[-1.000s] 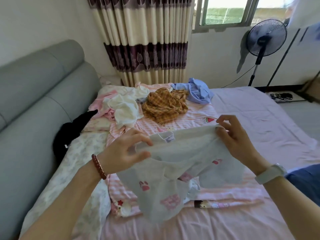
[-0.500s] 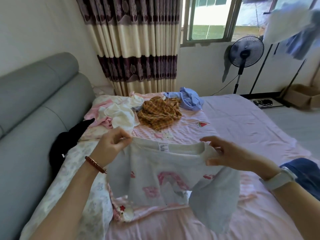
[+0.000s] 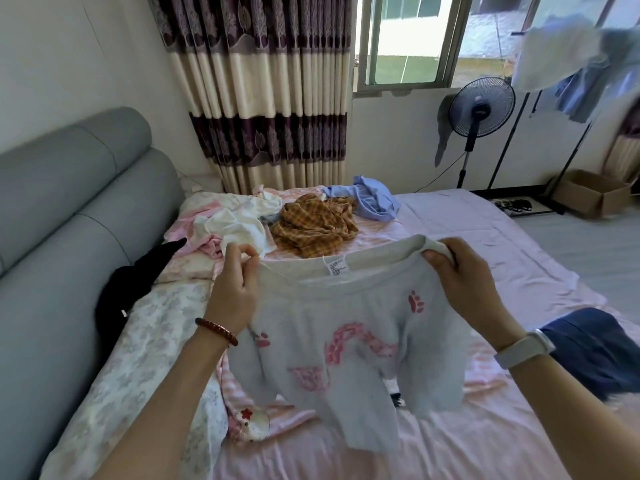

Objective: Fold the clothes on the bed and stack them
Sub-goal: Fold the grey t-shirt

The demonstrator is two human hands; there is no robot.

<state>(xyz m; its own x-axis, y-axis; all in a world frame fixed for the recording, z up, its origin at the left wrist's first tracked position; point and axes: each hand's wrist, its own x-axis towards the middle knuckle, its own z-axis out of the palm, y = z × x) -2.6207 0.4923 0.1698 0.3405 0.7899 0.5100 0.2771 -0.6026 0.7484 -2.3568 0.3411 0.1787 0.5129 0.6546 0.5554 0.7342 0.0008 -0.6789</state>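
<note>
At frame centre the left hand [image 3: 235,289] and right hand [image 3: 464,282] each pinch a shoulder of the grey top [image 3: 343,341], held above the bed [image 3: 519,271]; it should be lowered flat, shoulders level and sleeves spread, before folding.

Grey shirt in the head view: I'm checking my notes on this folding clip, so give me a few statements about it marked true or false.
1. Both hands hold the grey shirt up by its neckline. True.
2. The shirt lies folded flat on the bed. False: it hangs unfolded in the air.
3. The left hand wears a white band. False: a beaded bracelet; the white band is on the right hand.
4. A plaid garment lies crumpled behind the shirt. True.
</note>
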